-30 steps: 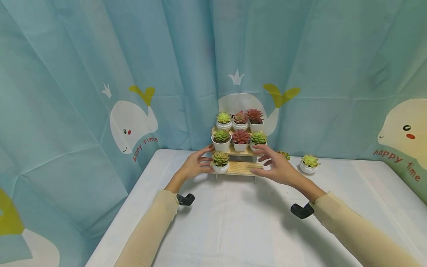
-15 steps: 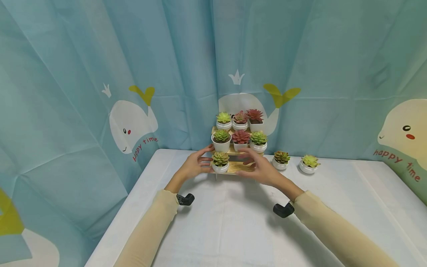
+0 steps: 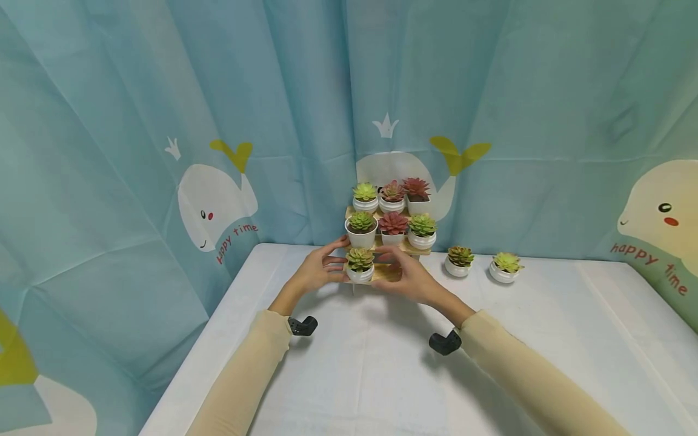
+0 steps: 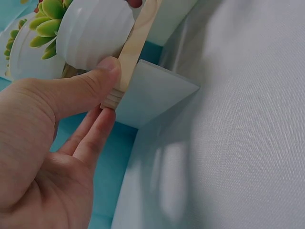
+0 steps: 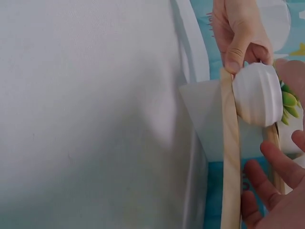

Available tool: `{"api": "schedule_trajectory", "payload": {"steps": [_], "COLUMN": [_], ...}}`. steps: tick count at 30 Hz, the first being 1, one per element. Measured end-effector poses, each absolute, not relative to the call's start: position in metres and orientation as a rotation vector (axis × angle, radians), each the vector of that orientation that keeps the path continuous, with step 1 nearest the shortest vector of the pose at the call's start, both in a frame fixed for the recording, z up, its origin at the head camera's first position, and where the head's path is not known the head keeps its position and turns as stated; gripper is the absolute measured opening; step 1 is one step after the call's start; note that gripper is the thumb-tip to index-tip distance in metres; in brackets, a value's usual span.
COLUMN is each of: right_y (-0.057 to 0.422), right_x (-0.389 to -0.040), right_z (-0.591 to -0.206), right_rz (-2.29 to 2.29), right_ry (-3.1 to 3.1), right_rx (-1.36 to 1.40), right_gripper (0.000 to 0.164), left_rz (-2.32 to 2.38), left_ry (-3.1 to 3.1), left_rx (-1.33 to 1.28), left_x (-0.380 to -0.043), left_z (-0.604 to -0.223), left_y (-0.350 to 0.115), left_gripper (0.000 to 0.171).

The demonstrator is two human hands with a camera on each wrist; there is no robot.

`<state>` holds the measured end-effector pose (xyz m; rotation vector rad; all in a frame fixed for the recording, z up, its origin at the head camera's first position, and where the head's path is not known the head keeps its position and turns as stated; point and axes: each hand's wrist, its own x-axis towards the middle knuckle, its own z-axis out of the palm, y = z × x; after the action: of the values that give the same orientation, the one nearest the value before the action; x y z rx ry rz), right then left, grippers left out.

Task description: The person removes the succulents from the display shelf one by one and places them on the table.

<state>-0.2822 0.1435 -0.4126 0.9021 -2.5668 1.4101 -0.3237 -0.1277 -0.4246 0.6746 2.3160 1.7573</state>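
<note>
In the head view, a three-tier plant stand with wooden shelves holds potted succulents. My left hand pinches the left end of its lowest shelf; in the left wrist view, the thumb lies on the board beside a white pot and fingertips press from below. That pot carries a green succulent at the shelf's left end. My right hand reaches in from the right over the same shelf, thumb and fingers spread apart. In the right wrist view its fingertips are right by the pot, the other fingers extended.
Red and green succulents, such as a dark red one, fill the two upper shelves. Two more, a brownish-green succulent and a light green one, stand on the white-covered table. A blue whale-print curtain hangs behind.
My right hand has moved left across the lowest shelf toward the pot, uncovering the middle shelf's right pot and the nearer table succulent. My left hand stays put on the shelf end.
</note>
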Motion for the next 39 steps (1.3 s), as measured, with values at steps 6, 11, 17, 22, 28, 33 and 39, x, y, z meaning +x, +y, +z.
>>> {"api": "schedule_trajectory", "payload": {"steps": [6,11,17,22,28,33,39], "right_y": [0.135,0.127,0.120,0.118,0.115,0.114,0.114], "right_x": [-0.283,-0.284,-0.286,-0.288,-0.288,-0.287,-0.287], "right_z": [-0.417,-0.419,-0.421,-0.424,-0.423,-0.423,-0.424], "right_rz": [1.404,1.401,1.374,1.336,1.311,1.286,1.282], "right_ry": [-2.593,-2.586,-2.585,-2.605,-2.594,-2.581,-2.578], "right_rx": [0.837,0.804,0.772,0.750,0.771,0.783,0.782], "right_gripper": [0.069,0.066,0.064,0.062,0.061,0.059,0.058], "left_rz": [1.748,1.750,1.765,1.766,1.750,1.742,1.743], "left_ry": [2.316,2.313,2.302,2.305,2.322,2.332,2.329], "left_rx": [0.678,0.673,0.679,0.682,0.677,0.690,0.685], "left_x": [-0.324,-0.325,-0.325,-0.324,-0.324,-0.324,-0.325], "left_z": [-0.426,-0.426,-0.426,-0.426,-0.425,-0.425,-0.426], "left_y": [-0.128,-0.128,-0.128,-0.128,-0.128,-0.128,-0.128], "left_gripper": [0.087,0.087,0.087,0.087,0.087,0.088,0.088]}}
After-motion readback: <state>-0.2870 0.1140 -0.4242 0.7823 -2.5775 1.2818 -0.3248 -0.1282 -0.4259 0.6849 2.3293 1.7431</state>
